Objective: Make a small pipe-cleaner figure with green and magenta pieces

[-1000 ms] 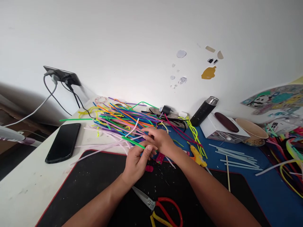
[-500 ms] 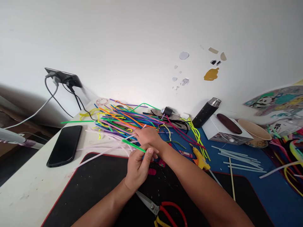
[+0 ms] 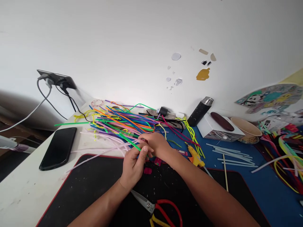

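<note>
My left hand [image 3: 134, 162] is closed around a green pipe cleaner [image 3: 129, 140], which sticks out up and to the left from the thumb and fingers. Just behind it, my right hand [image 3: 153, 143] is curled, its fingertips partly hidden by the left hand; what they pinch, if anything, I cannot make out. Beyond both hands spreads a heap of coloured pipe cleaners [image 3: 113, 116], with pale pink ones [image 3: 94, 159] trailing left. Below the hands, scissors [image 3: 149, 206] with red and yellow handles lie on the black mat [image 3: 94, 189]. A small magenta piece [image 3: 148, 171] lies beside my left hand.
A phone [image 3: 58, 148] lies at the left. To the right are a yellow glue gun [image 3: 195, 156], glue sticks [image 3: 230, 154], a wooden stick [image 3: 225, 173], a black flask [image 3: 200, 112], a white box [image 3: 208, 126], a bowl [image 3: 247, 127] and more pipe cleaners [image 3: 286, 154].
My right hand has drawn back toward my left hand, and its fingers have curled in closer. The green pipe cleaner stays in my left hand. The whole view has shifted slightly.
</note>
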Demonstrator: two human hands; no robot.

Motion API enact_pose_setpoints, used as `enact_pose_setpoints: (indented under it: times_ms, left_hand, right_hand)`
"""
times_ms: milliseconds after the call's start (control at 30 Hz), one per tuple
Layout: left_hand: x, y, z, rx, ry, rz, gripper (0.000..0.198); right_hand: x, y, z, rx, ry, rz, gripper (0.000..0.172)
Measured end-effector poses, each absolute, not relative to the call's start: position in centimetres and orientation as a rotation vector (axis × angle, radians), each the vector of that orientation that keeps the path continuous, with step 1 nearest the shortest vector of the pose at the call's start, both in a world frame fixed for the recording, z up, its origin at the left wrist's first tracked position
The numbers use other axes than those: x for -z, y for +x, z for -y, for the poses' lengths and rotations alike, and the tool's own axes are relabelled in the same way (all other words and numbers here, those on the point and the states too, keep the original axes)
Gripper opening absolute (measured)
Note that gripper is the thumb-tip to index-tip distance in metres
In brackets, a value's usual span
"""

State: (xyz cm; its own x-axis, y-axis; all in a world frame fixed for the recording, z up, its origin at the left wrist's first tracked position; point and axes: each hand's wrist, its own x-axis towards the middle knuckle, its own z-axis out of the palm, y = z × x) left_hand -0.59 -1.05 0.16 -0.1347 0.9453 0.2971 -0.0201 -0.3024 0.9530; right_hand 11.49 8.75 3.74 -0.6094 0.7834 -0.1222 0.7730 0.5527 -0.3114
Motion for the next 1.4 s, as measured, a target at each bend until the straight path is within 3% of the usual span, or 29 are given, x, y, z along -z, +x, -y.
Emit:
enact_pose_setpoints:
  times_ms: [433, 633, 1033, 1267, 1400]
  left_hand:
    - [0.8, -0.6, 1.1, -1.497, 1.28, -1.176, 0.039]
    - [0.9, -0.5, 1.1, -1.487, 1.277, -1.186, 0.037]
    - [-0.2, -0.6, 0.4, -1.464, 1.054, -1.213, 0.052]
    - [-0.3, -1.3, -1.2, -1.598, 0.657, -1.055, 0.046]
    - [-0.2, -2.1, -2.4, -1.681, 0.457, -0.955, 0.044]
  right_hand:
    - [-2.7, 14.8, -13.6, -0.333, -1.679, 2.304, 0.037]
    - [-1.9, 14.3, -13.6, -0.344, -1.669, 2.32, 0.027]
    - [-2.4, 14.7, -11.4, -0.424, -1.559, 2.318, 0.028]
    - [-3.3, 15.5, -8.3, -0.915, -1.322, 2.133, 0.03]
    - [-3.1, 15.8, -6.4, -1.001, -1.265, 2.13, 0.032]
